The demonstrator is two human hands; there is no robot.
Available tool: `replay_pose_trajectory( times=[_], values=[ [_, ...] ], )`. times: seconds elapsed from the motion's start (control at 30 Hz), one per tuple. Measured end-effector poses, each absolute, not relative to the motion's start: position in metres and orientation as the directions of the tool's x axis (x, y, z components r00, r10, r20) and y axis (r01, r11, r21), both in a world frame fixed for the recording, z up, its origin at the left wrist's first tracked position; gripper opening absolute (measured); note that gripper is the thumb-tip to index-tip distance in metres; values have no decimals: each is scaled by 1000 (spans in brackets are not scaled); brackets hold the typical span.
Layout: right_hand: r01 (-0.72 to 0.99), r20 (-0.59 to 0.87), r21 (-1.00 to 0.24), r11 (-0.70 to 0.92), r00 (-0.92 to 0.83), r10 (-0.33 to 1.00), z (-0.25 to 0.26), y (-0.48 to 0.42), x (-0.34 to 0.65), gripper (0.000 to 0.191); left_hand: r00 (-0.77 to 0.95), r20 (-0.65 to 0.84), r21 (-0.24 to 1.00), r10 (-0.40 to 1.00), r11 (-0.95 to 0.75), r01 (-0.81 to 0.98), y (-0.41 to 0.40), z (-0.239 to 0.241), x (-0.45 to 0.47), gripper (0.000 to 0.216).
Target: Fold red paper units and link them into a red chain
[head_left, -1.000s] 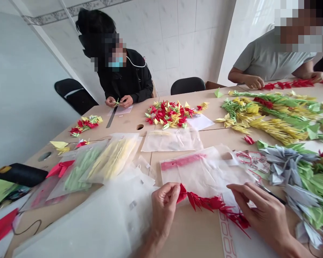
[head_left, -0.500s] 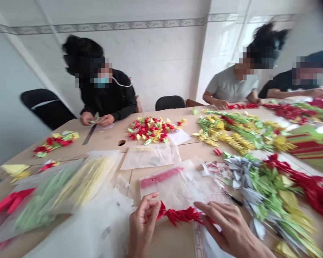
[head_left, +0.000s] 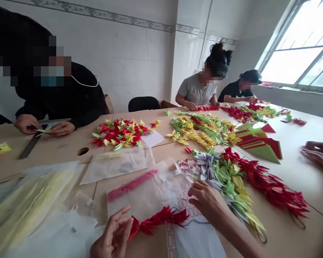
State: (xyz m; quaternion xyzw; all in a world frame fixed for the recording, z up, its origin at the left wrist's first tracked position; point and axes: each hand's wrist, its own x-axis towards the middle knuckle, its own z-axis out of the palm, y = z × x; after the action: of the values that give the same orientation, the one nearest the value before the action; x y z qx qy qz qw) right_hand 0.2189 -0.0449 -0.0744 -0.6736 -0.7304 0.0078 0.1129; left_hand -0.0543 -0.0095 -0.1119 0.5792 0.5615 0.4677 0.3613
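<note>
My left hand (head_left: pixel 111 233) is closed at the left end of a garland of folded red paper pieces (head_left: pixel 161 220), pinching it between thumb and fingers. From the garland's other end a dark cord (head_left: pixel 197 222) trails over a white bag with a red pattern (head_left: pixel 201 240). My right hand (head_left: pixel 206 199) is off the garland, above the patterned bag and beside grey folded paper pieces (head_left: pixel 207 166). Its fingers are bent but apart, and I see nothing between them. A small red loop (head_left: pixel 185 165) lies beyond its fingertips.
Clear plastic bags (head_left: pixel 134 200) cover the table nearby, some holding yellow strips (head_left: pixel 40 200). Green, yellow and red garlands (head_left: pixel 269 181) lie to the right. A mixed pile of folded flowers (head_left: pixel 121 132) sits farther back. Several people work around the table, one folding green paper (head_left: pixel 44 130).
My right hand has let go of the red garland and moved forward over the patterned bag. My left hand keeps its end. The view has turned right, bringing in the window.
</note>
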Motion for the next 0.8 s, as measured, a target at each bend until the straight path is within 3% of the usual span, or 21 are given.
replay_pose_trajectory(
  times=[0.17, 0.3, 0.47, 0.6, 0.7, 0.8],
  values=[
    [987, 284, 27, 156, -157, 946, -111, -39, 215, 19, -61, 121, 958, 991, -101, 269, -14, -106, -48, 38],
    [980, 282, 147, 136, -173, 944, -126, -35, 212, 25, -20, 137, 930, 990, -121, 346, -14, -105, -48, 33],
    [986, 217, 146, 76, -107, 970, -122, -32, 207, 21, 12, 157, 889, 987, -147, 433, -11, -110, -53, 27],
    [993, 209, -23, 119, -112, 971, -107, -35, 212, 13, 56, 157, 884, 986, -166, 437, -11, -111, -53, 24],
    [941, 204, -327, 89, -22, 979, -93, -37, 210, 12, 67, 166, 884, 984, -179, 432, -11, -111, -52, 24],
    [751, 136, -659, 42, 64, 989, -83, -37, 204, 13, 52, 196, 876, 979, -199, 439, -10, -110, -51, 26]
  ],
)
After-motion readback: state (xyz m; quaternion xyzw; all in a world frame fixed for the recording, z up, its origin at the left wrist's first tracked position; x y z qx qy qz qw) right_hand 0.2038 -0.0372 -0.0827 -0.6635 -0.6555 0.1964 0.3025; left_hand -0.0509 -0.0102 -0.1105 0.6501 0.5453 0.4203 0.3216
